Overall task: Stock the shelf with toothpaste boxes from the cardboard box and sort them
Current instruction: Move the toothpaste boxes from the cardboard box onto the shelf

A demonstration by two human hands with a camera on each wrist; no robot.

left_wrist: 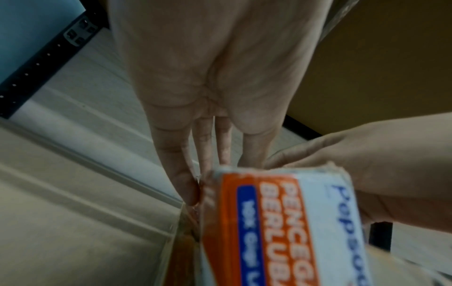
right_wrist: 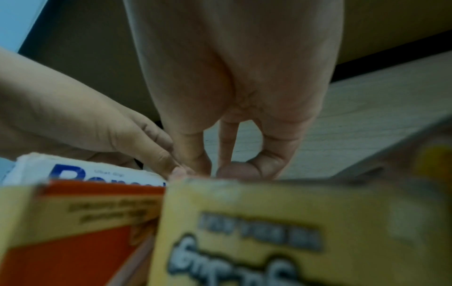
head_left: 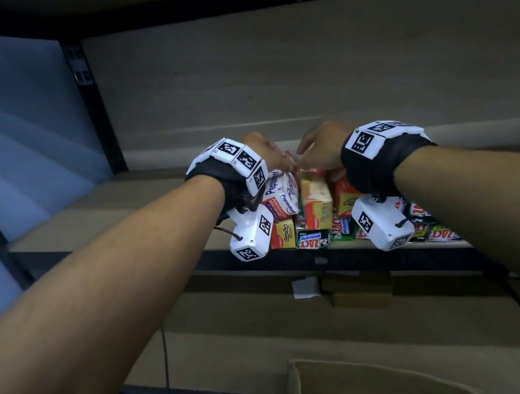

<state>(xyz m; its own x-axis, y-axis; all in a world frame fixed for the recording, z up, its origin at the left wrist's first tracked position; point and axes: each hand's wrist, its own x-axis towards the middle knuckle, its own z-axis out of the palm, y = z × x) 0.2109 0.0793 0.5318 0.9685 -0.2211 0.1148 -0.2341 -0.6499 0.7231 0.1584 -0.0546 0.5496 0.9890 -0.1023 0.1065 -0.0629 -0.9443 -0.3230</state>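
On the shelf board [head_left: 111,213] lies a pile of toothpaste boxes, and both hands reach over its far side. My left hand [head_left: 261,152] holds the far end of a white and red Pepsodent box [head_left: 280,193], which is tilted; its fingers [left_wrist: 188,191] run straight down to the box [left_wrist: 281,232]. My right hand [head_left: 319,148] has thumb and finger curled together [right_wrist: 244,168] at the far edge of a yellow toothpaste box [right_wrist: 281,222] [head_left: 315,201]. The contact itself is hidden behind the box. The two hands nearly touch.
Green ZACT boxes [head_left: 313,239] lie at the shelf's front edge, with more under my right wrist. An open cardboard box [head_left: 366,384] stands on the floor below. A black shelf post [head_left: 90,104] rises at the left; the upper shelf is overhead. Cables hang below my arms.
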